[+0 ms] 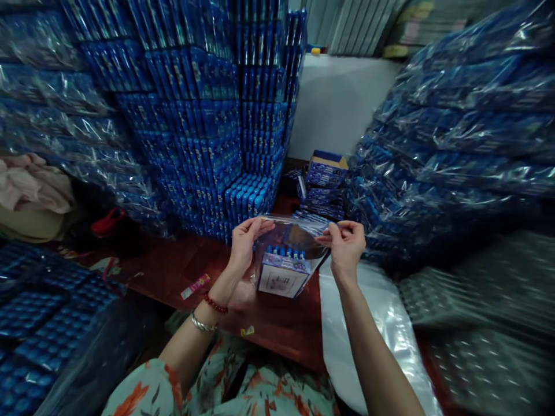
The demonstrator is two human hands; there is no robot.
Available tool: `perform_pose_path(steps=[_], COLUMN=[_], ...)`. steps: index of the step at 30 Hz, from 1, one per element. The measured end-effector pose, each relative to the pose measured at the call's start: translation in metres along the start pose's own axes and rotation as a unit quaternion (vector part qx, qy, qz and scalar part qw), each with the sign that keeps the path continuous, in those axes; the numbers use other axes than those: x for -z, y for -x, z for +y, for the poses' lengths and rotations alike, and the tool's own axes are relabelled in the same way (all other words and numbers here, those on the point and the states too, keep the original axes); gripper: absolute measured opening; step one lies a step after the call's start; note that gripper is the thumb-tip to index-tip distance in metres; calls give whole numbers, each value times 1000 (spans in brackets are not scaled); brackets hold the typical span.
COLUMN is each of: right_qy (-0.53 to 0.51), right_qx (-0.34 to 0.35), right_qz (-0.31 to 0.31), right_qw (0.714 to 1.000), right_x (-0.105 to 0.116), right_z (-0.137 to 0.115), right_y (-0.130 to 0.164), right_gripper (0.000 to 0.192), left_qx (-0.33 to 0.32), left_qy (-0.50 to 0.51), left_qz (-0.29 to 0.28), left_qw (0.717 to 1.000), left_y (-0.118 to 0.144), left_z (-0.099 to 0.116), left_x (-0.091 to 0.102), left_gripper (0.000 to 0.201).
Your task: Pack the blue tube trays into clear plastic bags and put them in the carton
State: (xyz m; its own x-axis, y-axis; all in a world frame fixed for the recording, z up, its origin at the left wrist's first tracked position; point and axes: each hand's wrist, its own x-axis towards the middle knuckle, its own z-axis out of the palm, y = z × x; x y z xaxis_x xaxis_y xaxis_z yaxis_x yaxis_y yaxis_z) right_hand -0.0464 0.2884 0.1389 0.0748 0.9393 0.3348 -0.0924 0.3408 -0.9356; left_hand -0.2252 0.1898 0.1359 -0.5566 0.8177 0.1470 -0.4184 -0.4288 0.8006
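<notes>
A clear plastic bag (255, 278) surrounds a small purple-and-white box (283, 282) standing on the brown table. Blue-capped items (286, 253) show in a row along the box's top. My left hand (246, 242) pinches the bag's upper left edge, thumb against fingers. At the upper right edge, my right hand (347, 245) has its fingers closed on the same bag. Between the two hands the bag's mouth is stretched wide above the box.
Tall stacks of blue packs (191, 127) rise behind and left, with plastic-wrapped stacks (468, 133) at right. An open purple box (326, 169) sits on flat ones at the back. Clear plastic sheets (368, 329) lie right of the box. Small wrappers (196, 286) dot the table (173, 260).
</notes>
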Motion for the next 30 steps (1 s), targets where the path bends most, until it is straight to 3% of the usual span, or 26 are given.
perform_pose_path(steps=[3,5,8,10,13,16,19,21,22,23,25,27,28,30], right_qy=[142,258,363,399,440,464,473,464,453,437,373,249,161,10], right_qx=[164,328,487,518,539,545,537,526,517,502,446,351,306,265], right_qz=[44,20,-153,-248,-293,-320,-351,-363,-356,-332,-218,-44,37,100], right_qw=[975,909,780,715,656,620,604,614,633,668,783,901,938,959], right_x=[-3,-10,-31,-49,-70,-81,-91,-99,-102,-103,-93,-60,-35,26], right_z=[-9,-17,-25,-26,-27,-30,-33,-32,-31,-30,-29,-33,-37,-48], right_y=[0,8,24,30,28,26,31,32,27,19,-13,-57,-78,-104], right_gripper=[26,22,28,31,31,29,29,26,25,24,23,27,32,38], left_qx=[14,18,10,-7,-22,-20,-28,-35,-35,-32,-27,-33,-40,-54], left_qy=[-2,-5,-9,-12,-21,-38,-61,-68,-68,-68,-65,-53,-43,-20], left_qz=[8,5,-10,-6,4,4,15,23,27,30,39,52,59,72], left_qw=[1000,1000,1000,1000,1000,999,998,997,997,997,997,997,996,996], left_y=[-2,-3,-3,-4,-5,-6,-5,-3,-1,0,3,6,6,7], left_z=[1,0,-4,-8,-12,-10,-7,-5,-5,-4,-3,-3,-4,-5], left_x=[-1,-2,-1,1,6,10,12,11,11,11,13,17,19,23], left_gripper=[34,35,33,30,28,30,31,32,33,34,35,36,36,37])
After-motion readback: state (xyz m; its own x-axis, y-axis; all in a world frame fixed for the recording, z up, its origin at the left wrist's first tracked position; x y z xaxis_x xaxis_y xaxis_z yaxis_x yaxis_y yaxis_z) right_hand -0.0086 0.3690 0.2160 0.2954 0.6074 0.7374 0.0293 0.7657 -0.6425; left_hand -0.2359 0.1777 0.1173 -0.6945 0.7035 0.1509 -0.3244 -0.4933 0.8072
